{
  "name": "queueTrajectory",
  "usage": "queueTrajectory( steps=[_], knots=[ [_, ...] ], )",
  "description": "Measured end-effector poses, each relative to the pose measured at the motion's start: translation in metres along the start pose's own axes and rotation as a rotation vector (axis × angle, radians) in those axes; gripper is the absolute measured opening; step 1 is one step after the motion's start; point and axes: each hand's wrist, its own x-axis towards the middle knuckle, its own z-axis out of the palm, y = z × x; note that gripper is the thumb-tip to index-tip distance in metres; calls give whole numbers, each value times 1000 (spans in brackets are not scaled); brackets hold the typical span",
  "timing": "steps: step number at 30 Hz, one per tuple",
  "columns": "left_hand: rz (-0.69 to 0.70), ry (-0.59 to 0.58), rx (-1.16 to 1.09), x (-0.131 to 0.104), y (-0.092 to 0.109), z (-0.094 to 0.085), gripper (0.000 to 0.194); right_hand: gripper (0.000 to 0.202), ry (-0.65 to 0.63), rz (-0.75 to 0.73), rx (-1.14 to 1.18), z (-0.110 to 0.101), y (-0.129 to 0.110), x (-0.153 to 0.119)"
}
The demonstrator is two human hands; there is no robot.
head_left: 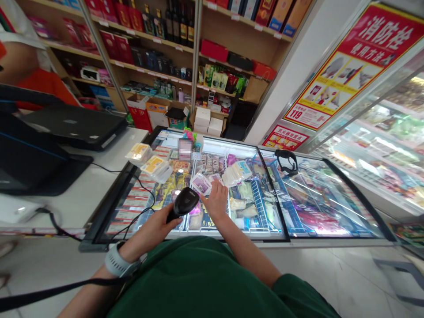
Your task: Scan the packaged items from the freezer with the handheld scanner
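Note:
My left hand (167, 221) is wrapped round the handle of a black barcode scanner (186, 202), whose head points toward the middle of the freezer. My right hand (217, 201) has its thumb and bent fingers on a clear tub with a purple-and-white label (201, 183). A second purple-labelled tub (216, 177) shows just beyond the fingertips. To their right lie stacked clear tubs with blue labels (237, 172). Over on the left are tubs with yellow labels, one group (156, 168) on the glass and another (139, 153) nearer the counter.
The tubs rest on a glass-topped chest freezer (212, 145) filled with packaged goods. A black cable (154, 196) loops across the left glass. A black strap-like object (286, 162) sits on the right. A counter (71, 212) with a black terminal (29, 154) and another person (24, 48) are left.

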Motion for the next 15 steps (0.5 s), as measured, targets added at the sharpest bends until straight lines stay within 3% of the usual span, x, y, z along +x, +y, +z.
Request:
queueTrajectory(
  steps=[10, 15],
  knots=[
    [6, -3, 28, 1, 4, 0, 44, 60, -20, 10, 3, 5, 3, -2],
    [-3, -22, 8, 2, -4, 1, 46, 57, -31, 112, 24, 13, 7, -4]
  ],
)
